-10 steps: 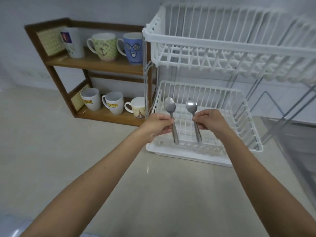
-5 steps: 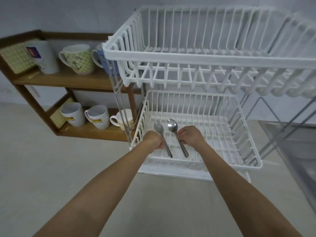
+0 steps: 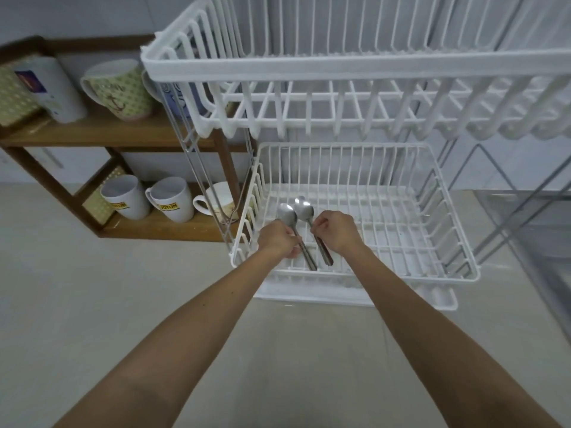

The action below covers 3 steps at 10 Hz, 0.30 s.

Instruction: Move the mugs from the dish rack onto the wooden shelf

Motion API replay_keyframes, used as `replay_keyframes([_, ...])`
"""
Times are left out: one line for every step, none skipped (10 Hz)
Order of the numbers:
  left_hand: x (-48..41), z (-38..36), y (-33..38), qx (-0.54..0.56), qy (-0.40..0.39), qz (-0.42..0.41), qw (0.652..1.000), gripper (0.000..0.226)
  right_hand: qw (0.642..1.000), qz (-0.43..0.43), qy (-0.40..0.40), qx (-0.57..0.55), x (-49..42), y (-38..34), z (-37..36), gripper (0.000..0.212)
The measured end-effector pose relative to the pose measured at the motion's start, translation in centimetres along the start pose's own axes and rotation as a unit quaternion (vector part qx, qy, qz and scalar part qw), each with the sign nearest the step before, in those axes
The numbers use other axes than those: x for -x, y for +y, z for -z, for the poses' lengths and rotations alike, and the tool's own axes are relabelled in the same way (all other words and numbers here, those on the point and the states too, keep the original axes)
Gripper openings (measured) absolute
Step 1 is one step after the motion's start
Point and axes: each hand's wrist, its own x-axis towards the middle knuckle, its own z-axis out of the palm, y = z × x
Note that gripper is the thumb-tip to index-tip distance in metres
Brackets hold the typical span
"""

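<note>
Six mugs stand on the wooden shelf at the left of the frame: three on the upper board, a tall white one, a green-patterned one and a blue one partly hidden behind the rack, and three white ones on the lower board. At centre, the left hand and right hand each clench one of two spoons inside the lower basket of the white two-tier dish rack.
</note>
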Motion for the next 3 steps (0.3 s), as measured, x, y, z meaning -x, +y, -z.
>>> replay_keyframes([0.1, 0.3, -0.1, -0.031, 0.014, -0.023, 0.999, 0.021, 1.000, -0.007, -0.011, -0.015, 0.4, 0.0, 0.3, 0.016])
replay_keyframes([0.9, 1.3, 0.1, -0.110, 0.053, -0.105, 0.987, 0.029, 1.000, -0.002, -0.004, -0.026, 1.2, -0.2, 0.9, 0.032])
replay_keyframes([1.8, 2.0, 0.0, -0.119, 0.083, -0.201, 0.969, 0.021, 0.999, 0.019, 0.035, -0.020, 2.4, -1.3, 1.1, 0.031])
